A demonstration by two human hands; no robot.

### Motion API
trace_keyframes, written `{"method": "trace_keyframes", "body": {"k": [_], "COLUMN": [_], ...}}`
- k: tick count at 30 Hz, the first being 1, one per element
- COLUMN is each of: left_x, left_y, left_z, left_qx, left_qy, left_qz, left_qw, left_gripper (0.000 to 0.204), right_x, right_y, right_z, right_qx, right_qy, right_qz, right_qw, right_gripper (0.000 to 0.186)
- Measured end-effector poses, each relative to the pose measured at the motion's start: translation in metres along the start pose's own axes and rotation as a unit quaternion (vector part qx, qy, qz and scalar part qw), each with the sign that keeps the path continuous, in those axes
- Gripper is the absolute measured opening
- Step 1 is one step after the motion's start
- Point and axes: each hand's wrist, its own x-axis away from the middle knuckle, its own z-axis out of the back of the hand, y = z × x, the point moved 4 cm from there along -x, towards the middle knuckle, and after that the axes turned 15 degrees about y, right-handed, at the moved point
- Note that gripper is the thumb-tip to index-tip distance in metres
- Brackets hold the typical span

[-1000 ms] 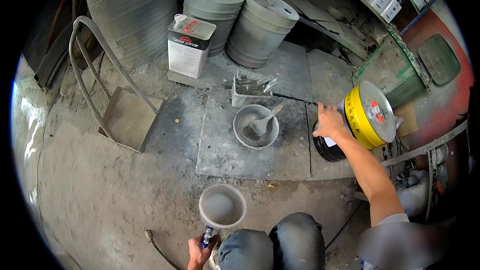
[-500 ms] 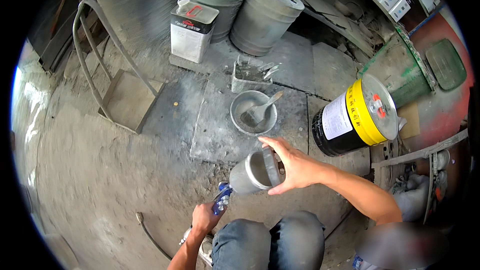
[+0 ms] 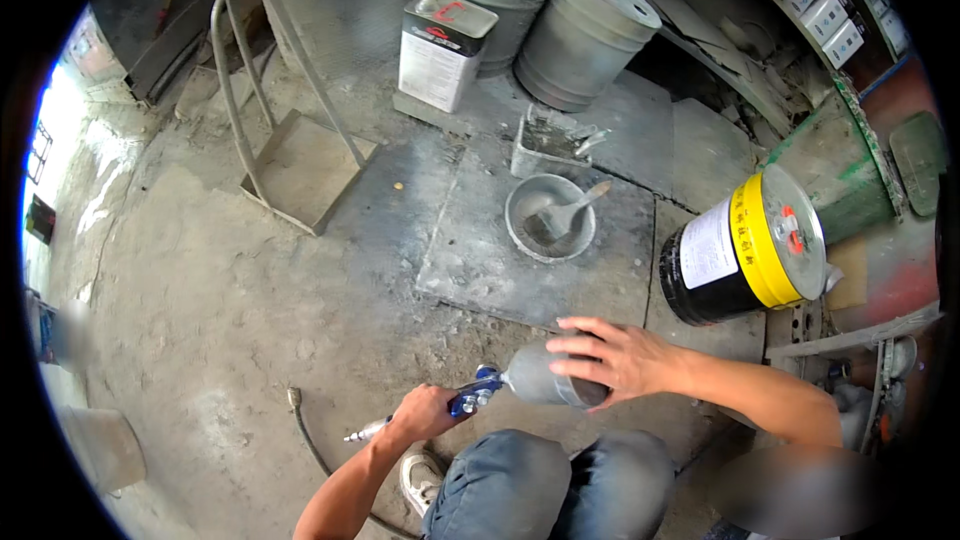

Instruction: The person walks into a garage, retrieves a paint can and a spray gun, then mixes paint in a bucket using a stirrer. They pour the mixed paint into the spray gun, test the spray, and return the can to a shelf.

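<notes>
My left hand (image 3: 425, 412) is wrapped round the handle of a blue spray gun (image 3: 476, 392), its silver air fitting sticking out on the far side of the wrist. Joined to the gun is a grey paint cup (image 3: 538, 376), tipped on its side toward the right. My right hand (image 3: 628, 360) spreads over the cup's wide end, fingers curved on a dark grey lid (image 3: 590, 392) that mostly hides under them. Ahead on the floor stands a round metal bowl (image 3: 517, 223) with grey residue and a paint brush (image 3: 565, 215) resting in it.
Behind the bowl stands a paint-crusted square tub (image 3: 550, 162). Farther back are a rectangular solvent can (image 3: 432, 72) and two grey drums (image 3: 585, 35). A black-and-yellow drum (image 3: 760, 245) stands right, a hand truck (image 3: 300, 175) left. A hose end (image 3: 294, 400) lies near my left arm.
The lid, held at the cup's open mouth before, now sits over it with my right hand across it. Gun and cup have turned flatter. The view has swung left.
</notes>
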Motion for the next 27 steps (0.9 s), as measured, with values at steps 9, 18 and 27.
{"method": "trace_keyframes", "body": {"k": [9, 18, 27], "left_x": [-0.01, -0.027, -0.06], "left_y": [0.002, 0.002, 0.042], "left_z": [0.009, -0.005, -0.032], "left_qx": [-0.057, -0.066, 0.115], "left_qy": [0.042, 0.101, 0.218], "left_qz": [0.01, 0.179, 0.02], "left_qw": [0.997, 0.976, 0.969], "left_gripper": [0.033, 0.02, 0.037], "right_x": [0.0, -0.003, 0.067], "right_y": [0.0, 0.063, 0.095], "right_z": [-0.005, -0.055, -0.117], "right_qx": [0.022, -0.142, -0.479], "right_qy": [0.118, 0.196, 0.399], "right_qz": [-0.103, -0.48, -0.594], "right_qw": [0.987, 0.843, 0.509], "right_gripper": [0.073, 0.106, 0.068]}}
